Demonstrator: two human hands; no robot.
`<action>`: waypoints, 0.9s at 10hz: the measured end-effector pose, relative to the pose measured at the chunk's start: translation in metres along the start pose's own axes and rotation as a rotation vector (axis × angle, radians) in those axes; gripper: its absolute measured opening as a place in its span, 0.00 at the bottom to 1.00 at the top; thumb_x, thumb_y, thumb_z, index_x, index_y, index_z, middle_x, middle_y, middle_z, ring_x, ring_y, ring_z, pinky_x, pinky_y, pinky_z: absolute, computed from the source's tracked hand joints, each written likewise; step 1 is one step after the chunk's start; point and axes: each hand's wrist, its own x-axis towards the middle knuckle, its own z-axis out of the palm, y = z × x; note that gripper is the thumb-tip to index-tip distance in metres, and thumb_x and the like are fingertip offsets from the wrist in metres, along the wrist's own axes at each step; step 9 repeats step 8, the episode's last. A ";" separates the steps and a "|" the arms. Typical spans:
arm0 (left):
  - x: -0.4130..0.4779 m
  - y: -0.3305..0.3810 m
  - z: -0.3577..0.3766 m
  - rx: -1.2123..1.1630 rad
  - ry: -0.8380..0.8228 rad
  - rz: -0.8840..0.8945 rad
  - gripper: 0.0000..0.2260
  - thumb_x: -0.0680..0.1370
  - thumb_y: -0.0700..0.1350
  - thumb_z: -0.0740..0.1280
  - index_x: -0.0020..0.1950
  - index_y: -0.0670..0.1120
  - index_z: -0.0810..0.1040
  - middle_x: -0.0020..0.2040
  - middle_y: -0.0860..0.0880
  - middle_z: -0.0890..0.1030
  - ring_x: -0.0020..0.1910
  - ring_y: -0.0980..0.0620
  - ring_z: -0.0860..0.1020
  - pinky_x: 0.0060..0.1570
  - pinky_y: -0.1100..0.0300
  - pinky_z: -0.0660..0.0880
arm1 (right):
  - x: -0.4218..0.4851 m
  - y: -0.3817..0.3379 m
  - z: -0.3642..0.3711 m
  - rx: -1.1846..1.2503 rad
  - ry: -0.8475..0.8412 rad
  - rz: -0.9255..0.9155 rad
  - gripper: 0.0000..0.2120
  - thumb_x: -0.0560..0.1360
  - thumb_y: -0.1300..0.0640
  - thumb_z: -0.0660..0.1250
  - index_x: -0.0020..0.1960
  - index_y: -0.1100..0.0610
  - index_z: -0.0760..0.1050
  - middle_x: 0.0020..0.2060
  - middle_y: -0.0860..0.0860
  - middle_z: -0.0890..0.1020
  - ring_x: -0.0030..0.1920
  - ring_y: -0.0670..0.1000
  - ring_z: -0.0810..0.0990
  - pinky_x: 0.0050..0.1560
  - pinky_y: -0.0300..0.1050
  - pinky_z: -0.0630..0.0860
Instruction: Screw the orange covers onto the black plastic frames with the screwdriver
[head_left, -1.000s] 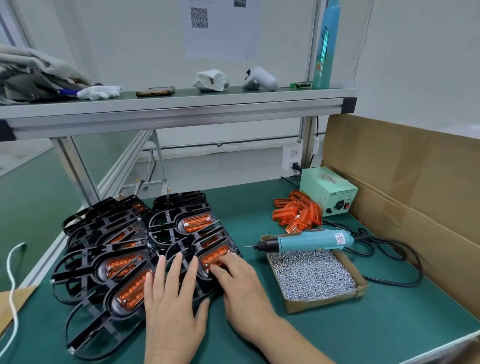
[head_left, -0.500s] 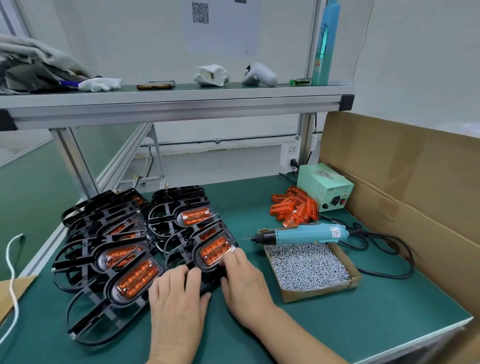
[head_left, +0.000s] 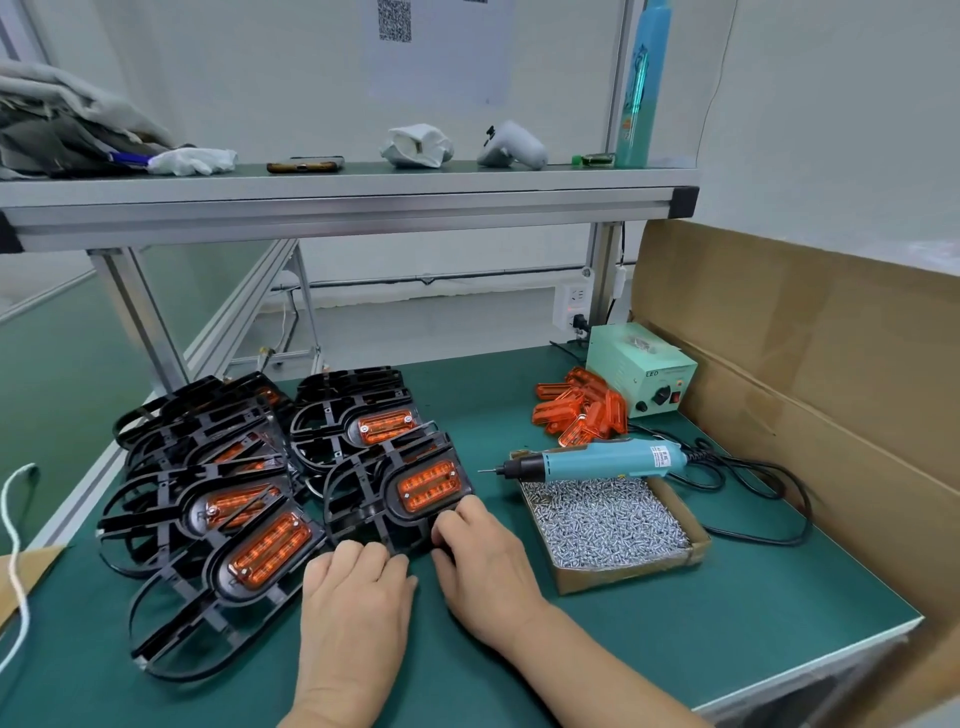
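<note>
Right, from my remote seat I see both hands at the near edge of one black plastic frame (head_left: 371, 501) lying flat on the green table (head_left: 727, 613). My right hand (head_left: 485, 556) grasps its near right corner, thumb and curled fingers clamped on the rim. My left hand (head_left: 358, 587) sits just beside it, knuckles up and fingers folded against the frame's near edge; I cannot tell whether they actually pinch it. An orange cover (head_left: 427, 486) is seated in the frame, just beyond my right fingertips. The blue electric screwdriver (head_left: 597, 460) lies unheld, beyond and to the right of that hand, across the far rim of the cardboard box of screws (head_left: 631, 577). Loose orange covers (head_left: 576, 410) are heaped farther beyond it. More covered frames (head_left: 208, 478) are stacked left of my left hand.
</note>
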 end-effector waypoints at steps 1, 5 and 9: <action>0.000 -0.001 0.001 0.000 -0.047 -0.001 0.14 0.74 0.51 0.60 0.35 0.47 0.81 0.33 0.51 0.75 0.36 0.44 0.76 0.43 0.51 0.65 | -0.002 0.001 0.000 0.003 -0.025 0.007 0.07 0.80 0.57 0.62 0.54 0.59 0.73 0.54 0.55 0.71 0.51 0.60 0.74 0.50 0.57 0.72; 0.001 0.007 -0.009 -0.159 -0.273 -0.081 0.17 0.62 0.41 0.83 0.34 0.45 0.74 0.33 0.50 0.72 0.31 0.48 0.75 0.22 0.56 0.72 | -0.011 0.002 -0.002 -0.085 -0.070 -0.074 0.09 0.83 0.58 0.57 0.54 0.59 0.75 0.52 0.56 0.76 0.54 0.58 0.72 0.54 0.56 0.71; -0.001 0.016 -0.028 -0.202 -0.315 -0.058 0.17 0.60 0.40 0.84 0.32 0.46 0.74 0.31 0.51 0.72 0.30 0.48 0.76 0.19 0.57 0.70 | -0.019 0.003 -0.009 0.026 -0.085 -0.009 0.08 0.82 0.57 0.58 0.55 0.58 0.74 0.54 0.54 0.75 0.55 0.57 0.74 0.55 0.53 0.70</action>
